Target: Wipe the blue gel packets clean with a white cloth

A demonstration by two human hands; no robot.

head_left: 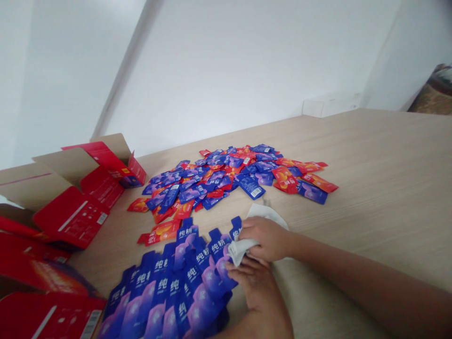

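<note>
My right hand (263, 238) is closed on a crumpled white cloth (243, 246) and presses it against a blue sachet (221, 249) at the top of a fanned row of blue sachets (169, 296). My left hand (256, 282) lies flat just below, fingers stretched out onto the edge of that row. Both hands rest on the wooden table (370, 188). Beyond them lies a loose heap of blue and red sachets (233, 174).
Opened red cardboard boxes (77, 197) lie flat at the left, with more red cartons (45, 315) at the bottom left corner. A single red sachet (160, 232) lies between the heap and the row. A white wall runs behind the table; a white block (330, 104) sits at its far edge.
</note>
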